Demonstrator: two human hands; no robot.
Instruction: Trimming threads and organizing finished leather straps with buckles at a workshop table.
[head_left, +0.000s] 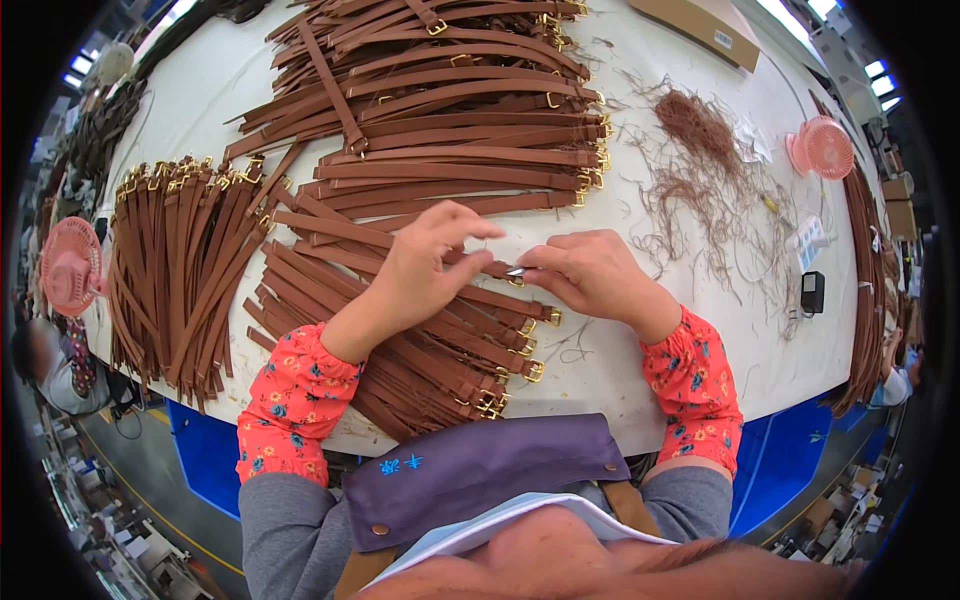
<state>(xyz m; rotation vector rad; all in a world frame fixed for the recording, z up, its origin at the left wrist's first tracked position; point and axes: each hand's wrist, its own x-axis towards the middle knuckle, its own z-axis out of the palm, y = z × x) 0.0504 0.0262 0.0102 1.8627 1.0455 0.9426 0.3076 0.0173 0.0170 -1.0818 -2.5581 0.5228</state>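
pinching the end of a brown leather strap (490, 268), the left hand (425, 265) curls closed over the strap pile (420, 350) at table centre. the right hand (590, 272) grips small metal snips (515, 272) touching that strap. more buckled straps (450, 110) lie at 12 o'clock, a thread tangle (700, 170) at 2, a pink fan (822, 147) beyond on the white table (600, 370).

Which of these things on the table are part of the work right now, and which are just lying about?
In the work:
left hand
right hand
strap held between them
small metal tool in right hand
strap piles

Lying about:
thread trimmings
pink fans
cardboard box
small black device
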